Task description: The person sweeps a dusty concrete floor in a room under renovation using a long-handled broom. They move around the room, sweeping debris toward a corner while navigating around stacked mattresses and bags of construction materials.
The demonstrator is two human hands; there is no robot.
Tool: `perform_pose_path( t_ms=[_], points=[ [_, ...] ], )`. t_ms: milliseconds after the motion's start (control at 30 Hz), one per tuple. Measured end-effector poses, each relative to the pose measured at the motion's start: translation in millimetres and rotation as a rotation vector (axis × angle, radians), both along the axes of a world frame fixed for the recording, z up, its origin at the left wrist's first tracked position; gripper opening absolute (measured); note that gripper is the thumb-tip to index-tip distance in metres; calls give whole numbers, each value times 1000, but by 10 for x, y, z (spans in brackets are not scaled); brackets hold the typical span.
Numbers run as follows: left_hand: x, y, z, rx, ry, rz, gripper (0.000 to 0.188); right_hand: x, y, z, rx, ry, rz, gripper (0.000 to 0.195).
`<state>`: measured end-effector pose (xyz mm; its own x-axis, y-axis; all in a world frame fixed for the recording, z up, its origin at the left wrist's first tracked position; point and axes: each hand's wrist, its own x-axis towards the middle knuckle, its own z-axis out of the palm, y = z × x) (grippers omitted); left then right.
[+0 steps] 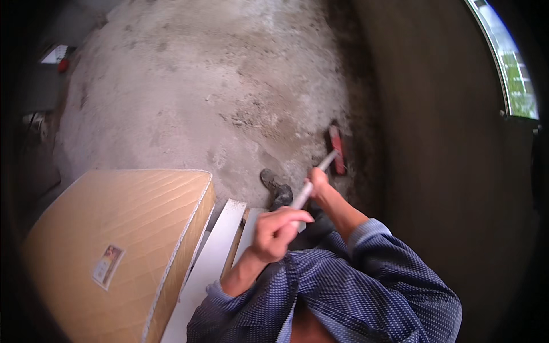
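Observation:
A broom with a red head [337, 151] and a pale handle [303, 195] slants away from my body. My left hand [276, 231] is around the upper end of the handle, its index finger partly stretched out. Lower down, my right hand [318, 181] grips the handle nearer the head. The broom head rests on the dusty concrete floor [193, 85], close to the foot of the dark wall at the right. Its bristles cannot be made out.
A tan quilted mattress [141, 223] with a label lies at the lower left. Beside it are white boards [214, 253]. My dark shoe [271, 179] is near the boards. A plain wall [437, 171] with a window [514, 73] rises at the right. A small red object [63, 65] is far left.

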<state>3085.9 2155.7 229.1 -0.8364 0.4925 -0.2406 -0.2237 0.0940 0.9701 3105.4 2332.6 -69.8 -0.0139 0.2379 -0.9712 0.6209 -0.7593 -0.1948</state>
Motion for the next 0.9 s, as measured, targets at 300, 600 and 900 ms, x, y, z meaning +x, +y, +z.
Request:
perform_pose_path(
  t_ms=[300,600,900],
  points=[
    [-365,-529,547,-76,337,161,25,-1073,-1720,632,-338,145,10,27],
    [-408,122,762,-130,596,-357,34,-1154,-1460,886,-820,430,14,14],
    [-404,-236,1394,113,391,-90,15,-816,-1055,1711,-554,432,-85,11]
  ],
)
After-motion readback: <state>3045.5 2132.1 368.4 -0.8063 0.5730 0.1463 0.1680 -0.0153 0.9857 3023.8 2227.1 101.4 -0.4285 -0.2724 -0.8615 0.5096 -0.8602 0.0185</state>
